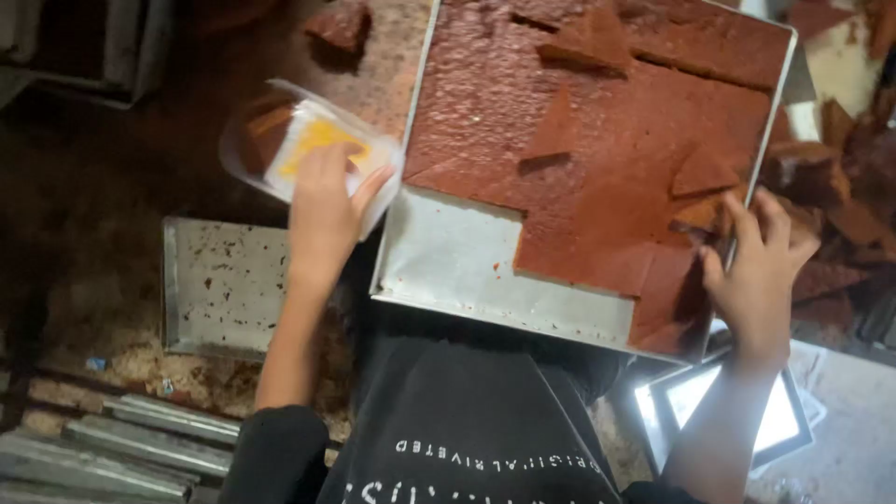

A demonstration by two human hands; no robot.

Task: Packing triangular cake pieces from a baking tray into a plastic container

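Dim, crumb-strewn work surface [84,308], seen from overhead; stacked metal trays [112,448] at 8 o'clock. Empty metal tray [219,280] with dark crumbs lies left of centre, at 9 o'clock from the person's dark shirt [467,420]. Left hand [327,210] is closed over a clear plastic container [280,140] with a yellow label, fingers on top, thumb at its right edge; container sits at 10 o'clock, just beside the left rim of the large baking tray. Large baking tray [448,261], metal, tilted, holds a reddish-brown sheet cake [597,140] cut into sections; near-left corner is bare. Loose triangular cake pieces [560,131] rest on the sheet. Right hand [761,280], at 3 o'clock, has fingers curled around the tray's right rim, touching a cake piece [700,215] there. More cake offcuts [840,187] are heaped past the right rim.
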